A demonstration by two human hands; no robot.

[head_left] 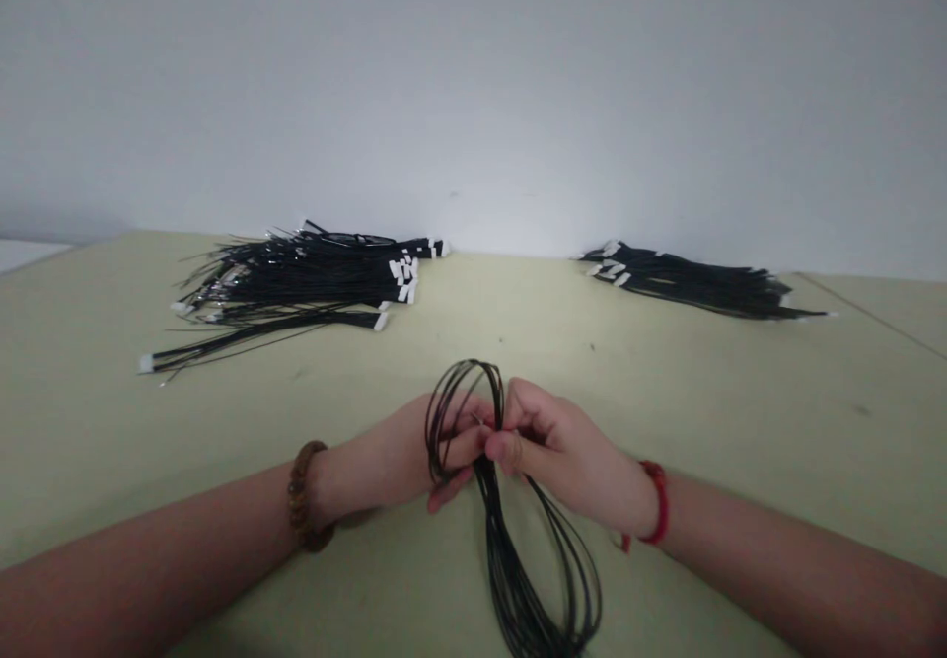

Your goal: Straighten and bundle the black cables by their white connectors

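Observation:
Both my hands meet at the middle of the pale green table on a bundle of thin black wires. The bundle forms a small loop above my fingers and a long loop running toward me. My left hand, with a brown bead bracelet on its wrist, pinches the bundle where the loops cross. My right hand, with a red string on its wrist, is closed on the same crossing point from the right.
A large pile of black wires with white connectors lies at the back left. A smaller pile of the same wires lies at the back right. A white wall stands behind the table.

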